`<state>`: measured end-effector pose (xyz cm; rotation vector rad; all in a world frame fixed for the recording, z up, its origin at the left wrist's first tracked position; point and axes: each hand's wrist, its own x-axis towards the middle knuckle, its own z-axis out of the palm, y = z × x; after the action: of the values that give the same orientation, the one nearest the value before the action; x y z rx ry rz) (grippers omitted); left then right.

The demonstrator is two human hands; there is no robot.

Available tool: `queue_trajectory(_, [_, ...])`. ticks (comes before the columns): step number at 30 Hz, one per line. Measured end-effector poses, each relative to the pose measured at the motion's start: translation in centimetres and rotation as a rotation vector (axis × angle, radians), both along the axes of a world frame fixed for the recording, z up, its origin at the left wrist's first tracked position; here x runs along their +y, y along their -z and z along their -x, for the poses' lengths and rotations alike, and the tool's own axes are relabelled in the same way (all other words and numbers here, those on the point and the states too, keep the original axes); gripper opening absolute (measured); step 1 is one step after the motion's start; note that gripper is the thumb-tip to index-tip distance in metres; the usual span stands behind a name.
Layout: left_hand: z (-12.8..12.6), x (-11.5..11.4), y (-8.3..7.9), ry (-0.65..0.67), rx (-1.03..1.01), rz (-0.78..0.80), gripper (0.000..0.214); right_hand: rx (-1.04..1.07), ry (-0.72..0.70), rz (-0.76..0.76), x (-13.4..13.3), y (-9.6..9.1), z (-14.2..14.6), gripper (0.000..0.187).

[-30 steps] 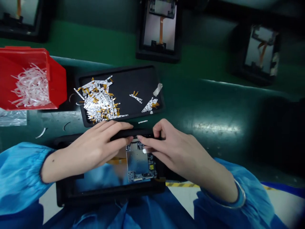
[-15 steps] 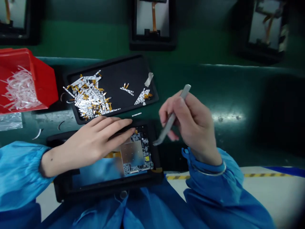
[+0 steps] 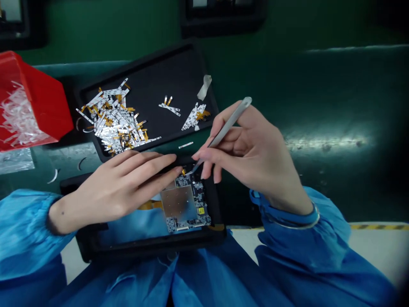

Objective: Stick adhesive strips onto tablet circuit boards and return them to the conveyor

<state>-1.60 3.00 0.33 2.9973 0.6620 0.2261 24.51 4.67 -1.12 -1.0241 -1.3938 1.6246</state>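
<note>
My left hand (image 3: 118, 187) lies with its fingers stretched out over an opened tablet-like device in a black frame (image 3: 147, 244). Its index fingertip is at the upper edge of the circuit board (image 3: 201, 192), beside a small orange flex end (image 3: 183, 172). The thumb is hidden. Pinched in my right hand (image 3: 258, 157) is a pair of grey metal tweezers (image 3: 229, 123), slanting down so that the tips are at the board's upper edge, close to that flex end. Whether the tips grip anything is too small to tell. A broad metal shield (image 3: 179, 202) covers the board's middle.
Behind the device, a black tray (image 3: 153, 76) holds a heap of white flex strips (image 3: 116, 121), smaller groups and a crumpled clear piece (image 3: 204, 87). One loose strip (image 3: 185, 145) lies before it. At left is a red bin (image 3: 47, 100) with white scraps. Other black-framed units (image 3: 223, 25) stand farther back.
My right hand has moved left with the tweezers, bringing their tips from beside the frame onto the board's upper edge. My left hand has stayed on the device. The view has shifted slightly.
</note>
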Motion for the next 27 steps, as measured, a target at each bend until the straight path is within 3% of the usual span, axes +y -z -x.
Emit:
queue_trajectory(5, [0.1,-0.6,-0.8,-0.074,-0.053,0.068,0.038,0.019,0.076,-0.02,-0.1,0.1,0.2,0.034])
queue_trajectory(8, [0.0,-1.5,-1.1,-0.053,-0.076,0.108,0.035,-0.01,0.084,-0.013,-0.3,-0.1,0.3,0.033])
queue_trajectory(27, [-0.9,-2.4,-0.8,-0.067,-0.079,0.084,0.035,-0.017,0.105,0.017,-0.5,-0.5,0.5,0.035])
